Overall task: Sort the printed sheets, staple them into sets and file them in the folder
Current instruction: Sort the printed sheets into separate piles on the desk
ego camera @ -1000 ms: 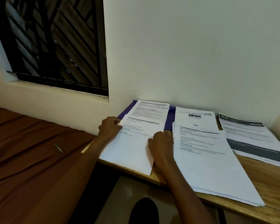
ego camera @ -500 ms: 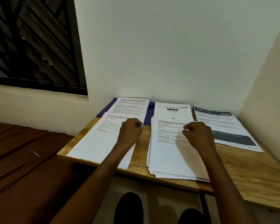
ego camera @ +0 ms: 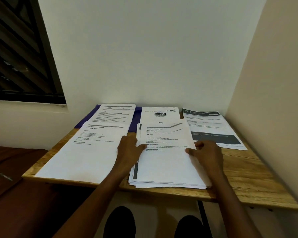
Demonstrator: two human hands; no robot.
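Note:
A thick stack of printed sheets (ego camera: 167,177) lies at the middle front of the wooden table (ego camera: 248,177). Its top sheet (ego camera: 163,162) sits slightly askew. My left hand (ego camera: 127,149) holds that sheet's left edge with the thumb on top. My right hand (ego camera: 207,152) pinches its right edge. To the left lies a single-looking pile of text sheets (ego camera: 83,155). Behind it another sheet (ego camera: 115,114) rests on a purple folder (ego camera: 85,121). A "blinkit" sheet (ego camera: 159,114) lies at the back middle, and dark-banded sheets (ego camera: 213,129) at the back right. No stapler is in view.
A brown-covered bed (ego camera: 15,194) adjoins the table on the left, with a small pen-like item (ego camera: 6,176) on it. A grilled window (ego camera: 21,48) is at upper left. Walls close the back and right sides. My knees show under the table's front edge.
Both hands left the left pile and moved right to the middle stack, where they now hold its top sheet. The view swung right and closer.

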